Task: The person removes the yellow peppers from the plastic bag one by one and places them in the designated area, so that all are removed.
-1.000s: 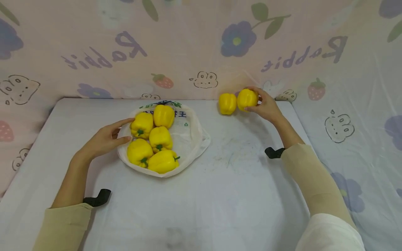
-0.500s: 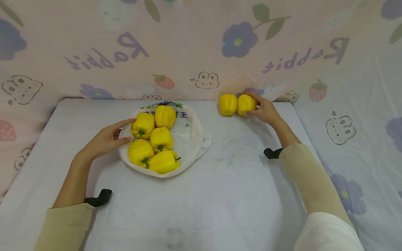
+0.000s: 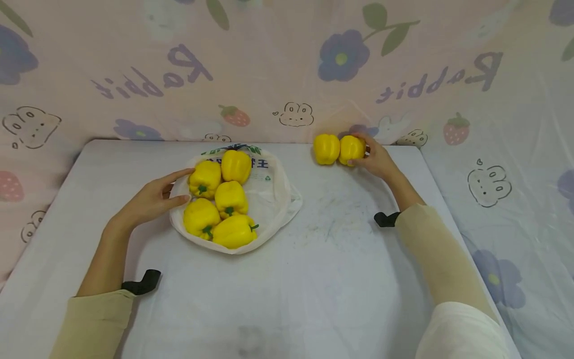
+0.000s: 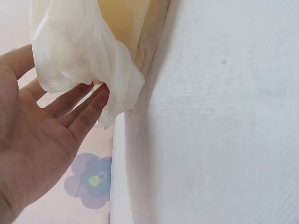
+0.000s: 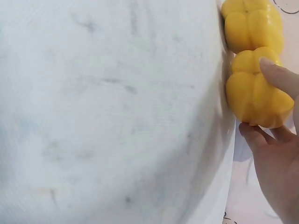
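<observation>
Five-odd yellow bell peppers, several in all, lie in a white plastic bag (image 3: 273,219) with its mouth spread wide, left of the middle. At the bag's left rim, my left hand (image 3: 150,199) holds the film with thumb and fingers; in the left wrist view the fingertips (image 4: 100,95) are at the hanging edge. By the table's back edge, my right hand (image 3: 378,159) grips a yellow bell pepper (image 3: 351,149) between thumb and fingers. Right beside it stands another yellow bell pepper (image 3: 326,148), and the two meet in the right wrist view.
The table (image 3: 291,294) has a white cover with faint smudges. A patterned cloth (image 3: 260,75) hangs behind the table's back edge and down the right side. Black wrist mounts (image 3: 142,282) stick out at both cuffs.
The right hand has brought its bell pepper slightly down, level with the neighbouring one, and now stays there. The left hand and the bag have hardly moved.
</observation>
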`<act>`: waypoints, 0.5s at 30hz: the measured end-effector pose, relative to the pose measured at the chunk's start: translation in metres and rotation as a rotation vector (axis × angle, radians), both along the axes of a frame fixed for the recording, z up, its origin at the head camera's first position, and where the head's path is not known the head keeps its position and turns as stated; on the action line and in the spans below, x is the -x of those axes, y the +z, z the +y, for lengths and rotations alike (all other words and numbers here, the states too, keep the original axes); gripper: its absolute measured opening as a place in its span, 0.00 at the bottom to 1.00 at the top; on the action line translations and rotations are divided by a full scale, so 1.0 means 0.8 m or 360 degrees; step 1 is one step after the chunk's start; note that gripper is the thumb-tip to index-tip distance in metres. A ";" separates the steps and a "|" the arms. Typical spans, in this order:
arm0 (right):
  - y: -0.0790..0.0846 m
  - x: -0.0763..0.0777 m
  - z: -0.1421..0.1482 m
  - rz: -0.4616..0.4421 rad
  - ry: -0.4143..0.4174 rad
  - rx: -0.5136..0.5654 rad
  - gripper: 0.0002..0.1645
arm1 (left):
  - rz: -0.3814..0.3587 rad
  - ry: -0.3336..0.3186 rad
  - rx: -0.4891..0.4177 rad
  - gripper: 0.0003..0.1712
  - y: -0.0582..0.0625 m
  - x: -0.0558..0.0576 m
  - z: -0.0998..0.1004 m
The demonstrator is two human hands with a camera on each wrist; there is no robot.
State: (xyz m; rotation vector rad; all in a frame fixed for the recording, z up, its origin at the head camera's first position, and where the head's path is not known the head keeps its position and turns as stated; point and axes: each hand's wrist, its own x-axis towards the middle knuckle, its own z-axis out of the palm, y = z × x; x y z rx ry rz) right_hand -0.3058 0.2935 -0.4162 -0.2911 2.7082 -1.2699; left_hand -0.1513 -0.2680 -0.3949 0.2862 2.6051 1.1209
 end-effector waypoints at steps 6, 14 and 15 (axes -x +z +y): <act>-0.003 -0.001 0.000 -0.0014 -0.0009 0.0078 0.51 | 0.0002 0.0014 -0.0046 0.40 -0.002 0.002 -0.002; 0.001 -0.008 -0.004 0.0067 -0.0082 0.0010 0.49 | -0.0009 0.0007 -0.0062 0.40 -0.004 0.003 -0.003; 0.002 -0.008 -0.005 0.0084 -0.0099 -0.0012 0.49 | -0.0013 0.0005 -0.0058 0.40 -0.004 0.003 -0.003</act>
